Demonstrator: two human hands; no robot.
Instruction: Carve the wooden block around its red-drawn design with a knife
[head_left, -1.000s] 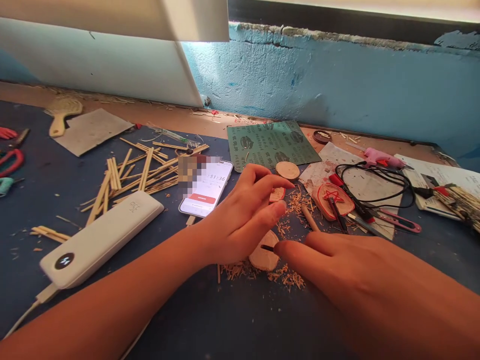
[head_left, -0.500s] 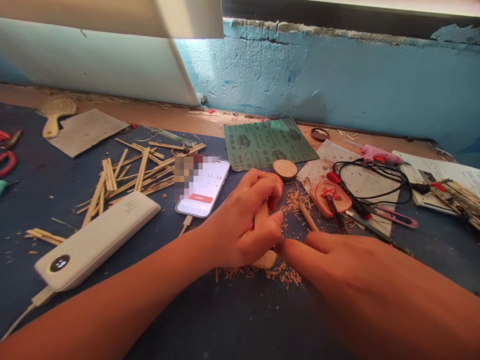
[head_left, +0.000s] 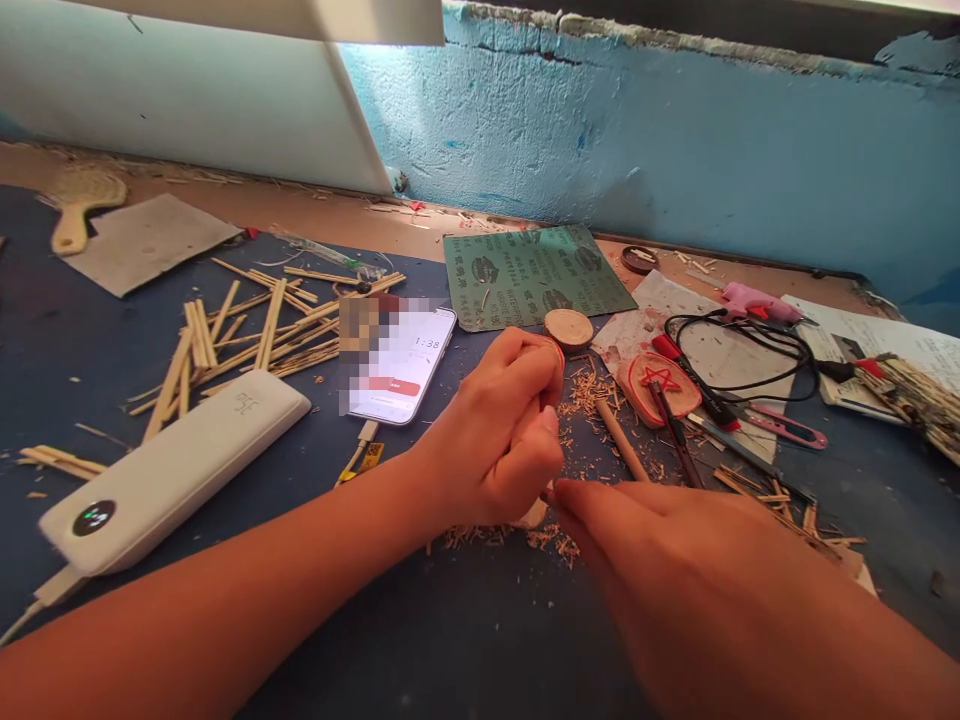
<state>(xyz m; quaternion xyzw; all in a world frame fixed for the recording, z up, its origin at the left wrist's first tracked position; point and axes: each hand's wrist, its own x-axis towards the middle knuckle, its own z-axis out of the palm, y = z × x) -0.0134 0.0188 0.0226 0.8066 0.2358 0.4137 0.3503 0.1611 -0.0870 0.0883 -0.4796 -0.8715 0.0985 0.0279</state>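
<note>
My left hand (head_left: pixel 510 430) is a closed fist around a pale piece of wood (head_left: pixel 534 516), whose lower end shows beneath the fingers. My right hand (head_left: pixel 645 540) has its fingers pressed together close to that end. A small dark tip shows between the two hands, but what the right fingers grip is hidden. Behind the left knuckles peeks a red edge, mostly covered. Wood shavings (head_left: pixel 551 540) lie under and around the hands. A thin wooden stick (head_left: pixel 621 440) and a wood slice with a red star (head_left: pixel 656 388) lie just beyond the right hand.
On the left are a white power bank (head_left: pixel 180 470), a phone (head_left: pixel 409 365) and loose sticks (head_left: pixel 270 330). Green sandpaper (head_left: pixel 532 275) and a plain wood slice (head_left: pixel 568 328) lie behind. At right are a black cable (head_left: pixel 739 345), a pink glue gun (head_left: pixel 765 300) and pink-handled snips (head_left: pixel 787 428).
My right hand has shifted slightly left and down, uncovering more of the thin stick and some scraps at right. The left fist has turned, covering more of the wood. The view has tilted slightly.
</note>
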